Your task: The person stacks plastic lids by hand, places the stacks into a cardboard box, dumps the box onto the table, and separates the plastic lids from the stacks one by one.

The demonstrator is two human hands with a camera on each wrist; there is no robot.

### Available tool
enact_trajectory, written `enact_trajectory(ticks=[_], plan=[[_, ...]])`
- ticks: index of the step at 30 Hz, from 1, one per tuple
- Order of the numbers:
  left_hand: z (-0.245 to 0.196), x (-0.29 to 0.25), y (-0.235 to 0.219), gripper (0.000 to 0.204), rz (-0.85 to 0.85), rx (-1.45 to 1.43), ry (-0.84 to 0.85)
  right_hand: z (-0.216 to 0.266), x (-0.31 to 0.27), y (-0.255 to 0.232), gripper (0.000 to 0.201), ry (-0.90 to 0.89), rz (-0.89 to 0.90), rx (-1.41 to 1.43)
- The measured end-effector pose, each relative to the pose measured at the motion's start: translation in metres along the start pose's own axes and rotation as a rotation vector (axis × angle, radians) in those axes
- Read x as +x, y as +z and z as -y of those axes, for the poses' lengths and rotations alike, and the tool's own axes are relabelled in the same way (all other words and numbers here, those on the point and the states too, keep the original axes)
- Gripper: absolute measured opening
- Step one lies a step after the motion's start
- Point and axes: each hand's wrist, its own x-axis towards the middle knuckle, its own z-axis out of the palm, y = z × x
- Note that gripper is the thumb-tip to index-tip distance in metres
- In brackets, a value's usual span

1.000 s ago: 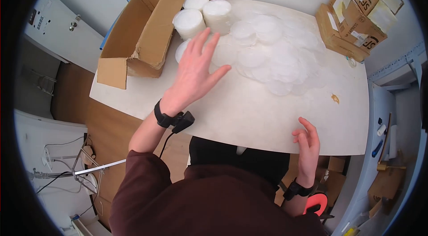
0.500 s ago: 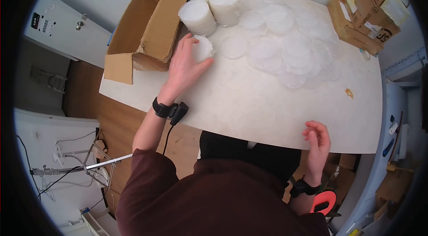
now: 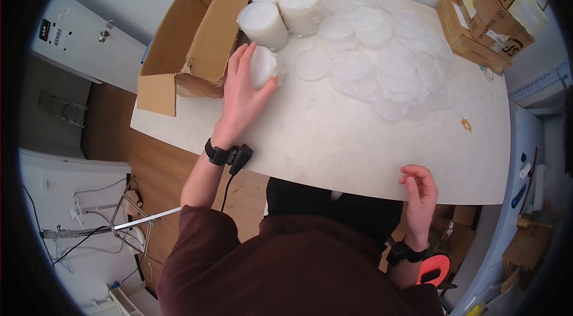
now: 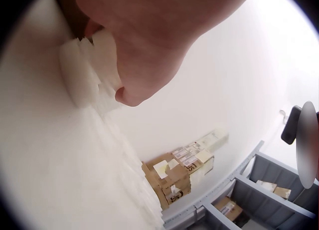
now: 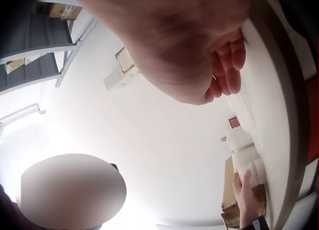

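Observation:
In the head view my left hand (image 3: 242, 95) grips a short stack of round white translucent lids (image 3: 262, 68) beside the cardboard box. Its thumb sits on the near right side and the fingers go round the far left side. From the left wrist the gripped lids (image 4: 104, 53) stand tilted between thumb and fingers, and more lids (image 4: 75, 73) show right against them. Over the table's front edge hovers my right hand (image 3: 421, 193), its fingers loosely bent around nothing. The right wrist view shows that hand (image 5: 199, 55) with its fingers curled in.
Behind the left hand stand taller lid stacks (image 3: 262, 23), with an open cardboard box (image 3: 209, 35) to their left. A wide loose pile of lids (image 3: 397, 74) covers the table's middle back. Shipping boxes (image 3: 486, 23) stand at the back right. A small orange-brown piece (image 3: 466, 125) lies near the right edge.
My left hand has come down from above the table onto the short lid stack, closed round it and tilted it slightly toward the box. The right hand has stayed near the front edge.

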Motion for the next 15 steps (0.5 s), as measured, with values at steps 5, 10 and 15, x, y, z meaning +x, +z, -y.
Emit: enact_trajectory(ticks=[5, 10, 15], plan=[[-0.0013, -0.0031, 0.0006, 0.083, -0.032, 0.001, -0.007, -0.0003, -0.0002, 0.0024, 0.015, -0.001, 0.016, -0.045], [-0.0011, -0.0052, -0.0011, 0.077, -0.105, -0.107, -0.007, 0.0004, 0.0001, 0.0039, 0.015, 0.005, 0.021, -0.024], [-0.0031, -0.0082, -0.0001, 0.077, -0.116, -0.168, 0.005, -0.0009, 0.0007, 0.0037, 0.015, 0.0, 0.026, -0.071]])
